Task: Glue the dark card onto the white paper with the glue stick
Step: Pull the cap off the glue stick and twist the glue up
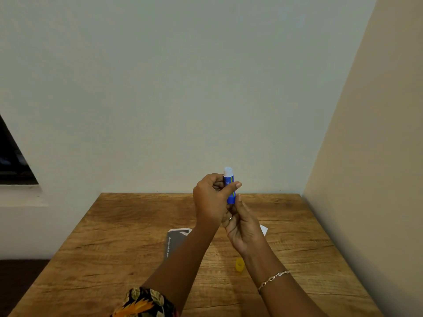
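I hold the blue glue stick (229, 182) upright above the table, its white glue tip bare at the top. My left hand (211, 197) grips the barrel with the thumb across its front. My right hand (242, 223) pinches the bottom end of the stick from below. The yellow cap (239, 264) stands on the table between my forearms. The dark card (175, 241) lies flat on the table, partly hidden by my left forearm. A corner of the white paper (264, 229) shows behind my right hand.
The wooden table (119, 236) sits in a corner, with a pale wall behind it and a beige wall on the right. A dark window opening (13, 161) is at the far left.
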